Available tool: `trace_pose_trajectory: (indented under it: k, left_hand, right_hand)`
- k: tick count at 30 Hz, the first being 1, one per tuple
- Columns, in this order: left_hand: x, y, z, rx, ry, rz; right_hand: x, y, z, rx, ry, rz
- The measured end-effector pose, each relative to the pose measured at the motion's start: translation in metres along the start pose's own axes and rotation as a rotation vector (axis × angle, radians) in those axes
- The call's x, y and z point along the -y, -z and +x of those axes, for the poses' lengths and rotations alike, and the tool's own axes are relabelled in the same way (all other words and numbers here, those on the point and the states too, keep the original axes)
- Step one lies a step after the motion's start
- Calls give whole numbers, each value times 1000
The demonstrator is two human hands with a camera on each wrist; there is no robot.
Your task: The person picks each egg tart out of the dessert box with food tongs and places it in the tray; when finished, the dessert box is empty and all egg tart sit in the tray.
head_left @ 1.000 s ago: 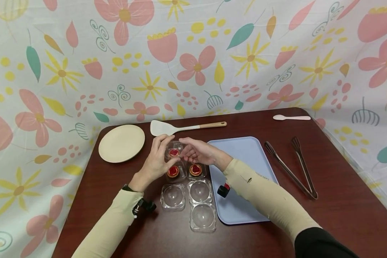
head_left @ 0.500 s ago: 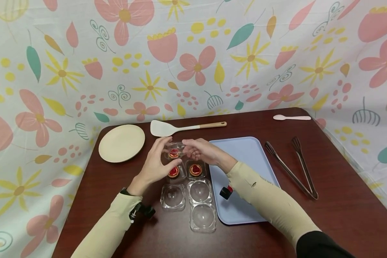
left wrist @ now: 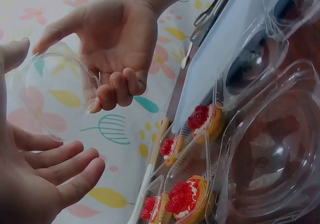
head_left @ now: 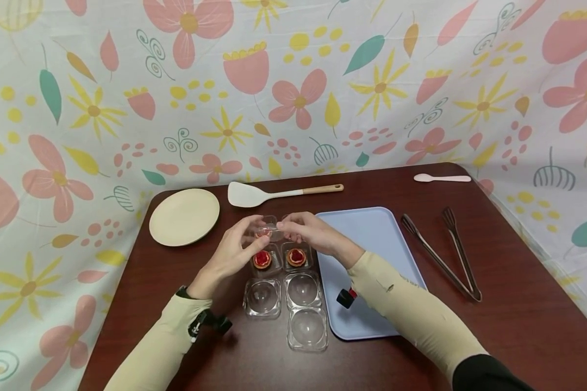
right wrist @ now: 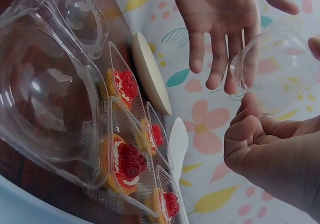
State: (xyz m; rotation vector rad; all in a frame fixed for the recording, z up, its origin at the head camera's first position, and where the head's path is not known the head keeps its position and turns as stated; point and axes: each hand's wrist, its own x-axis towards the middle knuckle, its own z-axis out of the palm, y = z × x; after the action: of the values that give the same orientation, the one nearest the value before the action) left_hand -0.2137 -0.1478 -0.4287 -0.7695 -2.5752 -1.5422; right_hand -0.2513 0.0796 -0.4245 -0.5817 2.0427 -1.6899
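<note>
A clear domed plastic lid [right wrist: 287, 68] is held up above fruit tarts in clear containers. My right hand [head_left: 313, 233] pinches it, thumb at its edge and the other fingers curled in. My left hand [head_left: 227, 252] is on the lid's other side, fingers stretched out beside it, as the left wrist view shows. Below, red-topped tarts sit in clear container bases; one tart [head_left: 262, 259] and another tart [head_left: 296, 257] show plainly. A third tart [right wrist: 156, 134] lies farther back, and the right hand covers part of that row in the head view.
Clear domed lids [head_left: 262, 297] lie on the table [head_left: 235, 358] in front of the tarts. A blue tray [head_left: 367, 320] and metal tongs [head_left: 464, 266] are on the right. A cream plate [head_left: 184, 217], a white spatula [head_left: 247, 195] and a small pink spoon [head_left: 442, 178] lie along the back.
In the head view both hands have drawn slightly toward the person. The left fingertips have come down and the lid has shifted a little right with the right hand. Other things stay put.
</note>
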Motion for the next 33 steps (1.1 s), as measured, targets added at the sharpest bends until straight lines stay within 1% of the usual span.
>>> trace_pose_trajectory:
  k: [4,9,15,19,22,27,31,33]
  left_hand:
    - [-2,2,-1,46,25,-31]
    - [-3,5,-4,81,26,-46]
    - [-2,4,-11,123,22,-60]
    - [-1,1,-17,148,14,-97]
    - [-1,0,-22,169,10,-146]
    - [-4,-1,-29,195,-16,-192]
    - [-8,1,-33,206,-58,-184]
    - [-8,1,-34,216,-85,-159]
  right_hand:
    - [0,-1,-4,-8,16,-71]
    - [0,-4,-9,-12,20,-154]
    - [-1,-8,-18,-5,50,-160]
    - [-4,-12,-24,2,82,-171]
    - [-6,-16,-28,5,106,-189]
    - [-8,-22,-36,9,154,-234]
    - [-7,-26,-43,-2,198,-260]
    - [-7,-28,-46,-9,220,-282]
